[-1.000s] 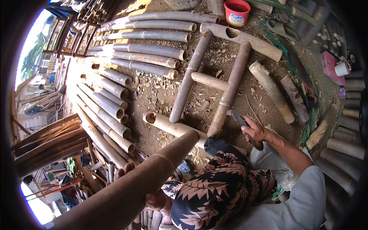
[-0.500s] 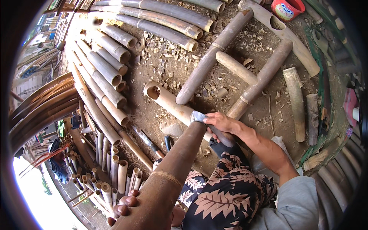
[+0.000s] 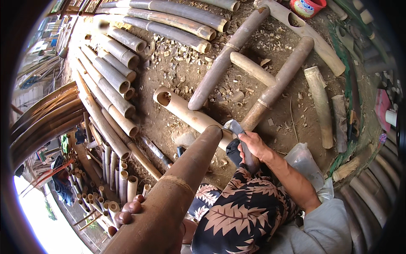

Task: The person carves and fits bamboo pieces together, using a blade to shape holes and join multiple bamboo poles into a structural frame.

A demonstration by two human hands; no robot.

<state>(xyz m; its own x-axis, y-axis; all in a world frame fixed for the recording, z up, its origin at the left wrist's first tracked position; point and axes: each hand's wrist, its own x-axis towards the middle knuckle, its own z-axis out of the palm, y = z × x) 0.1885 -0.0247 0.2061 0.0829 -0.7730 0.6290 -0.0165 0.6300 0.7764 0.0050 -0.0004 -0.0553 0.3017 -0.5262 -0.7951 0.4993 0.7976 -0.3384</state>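
At six o'clock of the view, left hand (image 3: 129, 211) wraps under a brown bamboo pole (image 3: 177, 190), whose cut end points toward twelve. Right hand (image 3: 253, 148) clenches a knife (image 3: 234, 127) at that end, blade meeting the rim. Best to brace the pole firmly, keep left fingers well back, and cut away from the patterned trousers (image 3: 237, 216).
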